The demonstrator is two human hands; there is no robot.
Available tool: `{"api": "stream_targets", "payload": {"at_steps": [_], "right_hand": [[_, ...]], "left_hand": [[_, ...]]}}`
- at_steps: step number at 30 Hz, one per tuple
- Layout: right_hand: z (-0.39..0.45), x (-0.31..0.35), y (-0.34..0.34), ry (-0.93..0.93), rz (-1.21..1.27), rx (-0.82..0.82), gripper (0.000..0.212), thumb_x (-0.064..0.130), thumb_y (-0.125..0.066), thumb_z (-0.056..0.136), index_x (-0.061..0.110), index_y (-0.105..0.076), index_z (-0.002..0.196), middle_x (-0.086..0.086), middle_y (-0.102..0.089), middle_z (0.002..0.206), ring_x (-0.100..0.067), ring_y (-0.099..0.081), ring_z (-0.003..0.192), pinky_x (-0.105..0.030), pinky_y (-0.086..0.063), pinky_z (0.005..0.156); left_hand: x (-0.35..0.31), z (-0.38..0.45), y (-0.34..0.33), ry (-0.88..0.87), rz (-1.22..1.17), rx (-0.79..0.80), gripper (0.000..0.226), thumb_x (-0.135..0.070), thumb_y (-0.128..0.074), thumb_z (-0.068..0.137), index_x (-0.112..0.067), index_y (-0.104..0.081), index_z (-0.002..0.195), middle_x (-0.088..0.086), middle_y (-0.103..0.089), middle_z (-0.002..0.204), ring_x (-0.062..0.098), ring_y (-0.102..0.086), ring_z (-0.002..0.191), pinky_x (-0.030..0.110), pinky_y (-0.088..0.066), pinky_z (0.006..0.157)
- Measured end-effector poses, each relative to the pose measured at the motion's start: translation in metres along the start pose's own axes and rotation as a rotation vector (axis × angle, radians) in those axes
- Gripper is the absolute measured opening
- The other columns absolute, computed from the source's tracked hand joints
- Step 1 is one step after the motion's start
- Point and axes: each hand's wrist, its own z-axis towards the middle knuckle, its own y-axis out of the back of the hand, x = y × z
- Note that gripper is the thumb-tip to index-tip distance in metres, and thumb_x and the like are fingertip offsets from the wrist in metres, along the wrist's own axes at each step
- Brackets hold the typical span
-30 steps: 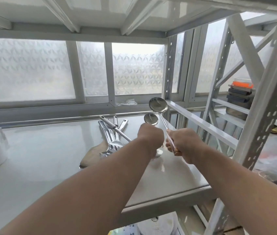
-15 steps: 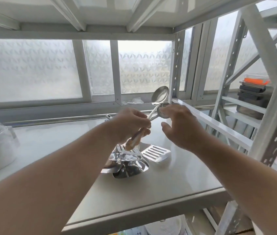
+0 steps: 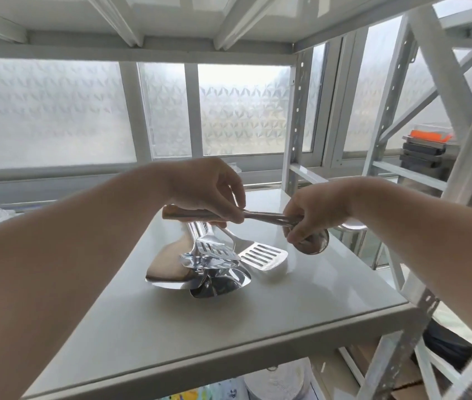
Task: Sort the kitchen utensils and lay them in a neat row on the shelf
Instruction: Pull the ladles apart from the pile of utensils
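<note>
Two bare hands meet above a white metal shelf (image 3: 301,321), gripping a bundle of long-handled ladles (image 3: 260,216) held level between them. The left hand (image 3: 205,189) pinches the handles near their wood-coloured grips, fingers closed around them; the right hand (image 3: 314,210) clasps the other end, fingers wrapped where the handles join a steel ladle bowl (image 3: 312,243) that shows beneath the palm. Under the left hand, a heap of steel utensils (image 3: 208,269) rests on the shelf, blades and bowls overlapping, a slotted turner on top. Just beside the heap, to its right, a second slotted spatula (image 3: 263,256) lies flat. Frosted patterned windows (image 3: 50,111) run behind the shelf, and stacked dark containers with an orange lid (image 3: 428,148) sit on a neighbouring rack at far right
</note>
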Motion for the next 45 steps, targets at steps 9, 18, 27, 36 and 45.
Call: {"api": "stream_targets", "payload": {"at_steps": [9, 18, 27, 36, 45], "right_hand": [[0.005, -0.016, -0.024, -0.148, 0.294, -0.158, 0.024, 0.046, -0.068, 0.092, 0.025, -0.073, 0.081, 0.003, -0.077, 0.079, -0.019, -0.073, 0.08, -0.038, -0.058, 0.081], [0.034, 0.007, -0.023, -0.348, 0.855, -0.134, 0.024, 0.004, -0.049, 0.097, -0.002, -0.063, 0.079, -0.019, -0.062, 0.068, -0.023, -0.048, 0.051, -0.025, -0.033, 0.045], [0.038, 0.002, -0.043, -0.399, 1.058, 0.019, 0.024, 0.016, -0.05, 0.106, -0.002, -0.061, 0.095, -0.02, -0.062, 0.076, -0.024, -0.058, 0.054, -0.029, -0.048, 0.048], [0.038, -0.021, -0.035, -0.546, 0.868, -0.157, 0.023, 0.007, -0.051, 0.1, 0.007, -0.054, 0.077, -0.013, -0.058, 0.08, -0.024, -0.057, 0.066, -0.036, -0.053, 0.071], [0.035, -0.018, -0.044, -0.624, 1.016, -0.078, 0.03, 0.012, -0.04, 0.101, -0.004, -0.052, 0.124, -0.02, -0.063, 0.093, -0.022, -0.063, 0.054, -0.022, -0.044, 0.04]], "left_hand": [[0.0, 0.053, -0.025, 0.016, 0.534, -0.585, 0.085, -0.068, -0.082, 0.074, -0.019, -0.057, 0.139, 0.003, -0.067, 0.132, 0.027, -0.058, 0.128, 0.05, -0.049, 0.105], [-0.018, 0.077, -0.108, 0.259, 0.071, -0.496, 0.058, -0.043, -0.069, 0.097, -0.008, -0.05, 0.139, 0.017, -0.058, 0.139, 0.035, -0.057, 0.127, 0.04, -0.047, 0.097], [-0.017, 0.08, -0.137, 0.308, 0.117, -0.261, 0.023, -0.036, -0.057, 0.098, -0.019, -0.072, 0.098, 0.003, -0.065, 0.088, 0.032, -0.061, 0.091, 0.052, -0.055, 0.099], [-0.035, 0.068, -0.14, 0.222, 0.149, -0.082, 0.04, -0.04, -0.035, 0.108, -0.03, -0.069, 0.127, 0.003, -0.069, 0.134, 0.03, -0.055, 0.132, 0.067, -0.017, 0.122], [-0.046, 0.065, -0.146, 0.094, 0.346, -0.16, 0.021, -0.035, -0.047, 0.105, -0.028, -0.062, 0.118, 0.007, -0.069, 0.123, 0.031, -0.061, 0.124, 0.065, -0.028, 0.117]]}}
